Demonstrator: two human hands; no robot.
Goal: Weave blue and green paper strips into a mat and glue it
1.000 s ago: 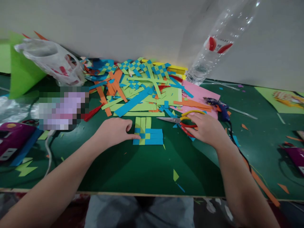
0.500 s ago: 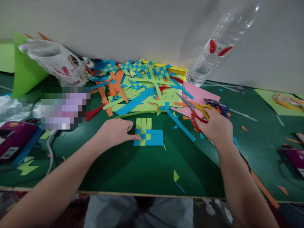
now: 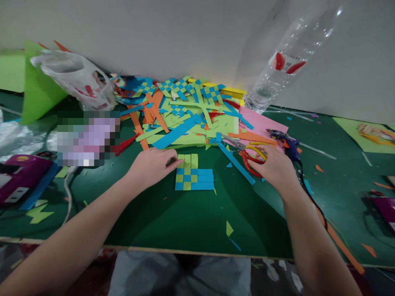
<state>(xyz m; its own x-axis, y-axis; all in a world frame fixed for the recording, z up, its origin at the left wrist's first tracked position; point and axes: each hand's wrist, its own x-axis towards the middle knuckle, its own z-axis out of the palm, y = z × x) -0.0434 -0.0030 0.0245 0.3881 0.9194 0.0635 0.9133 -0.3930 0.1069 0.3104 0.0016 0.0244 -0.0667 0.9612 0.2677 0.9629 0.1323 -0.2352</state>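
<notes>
A small woven piece of paper strips, green and blue in a checkered pattern, lies flat on the table. Loose green strip ends point away from me and blue ends stick out to the right. At its upper left corner is my left hand, thumb tip over the edge of the green strips, a gap between thumb and curled index finger. My right hand grips a pair of scissors by its red and yellow handles. The blades, slightly apart, point left over the scraps.
Behind lies a heap of woven pieces and paper strips. A plastic bottle leans against the wall. A glue gun with a black cord lies beyond my right hand. On the left are a plastic bag and a purple device.
My left thumb has moved off the checkered part, up to the green strips. My right hand has shifted left with the scissors, whose blades now sit lower and turn more to the left.
</notes>
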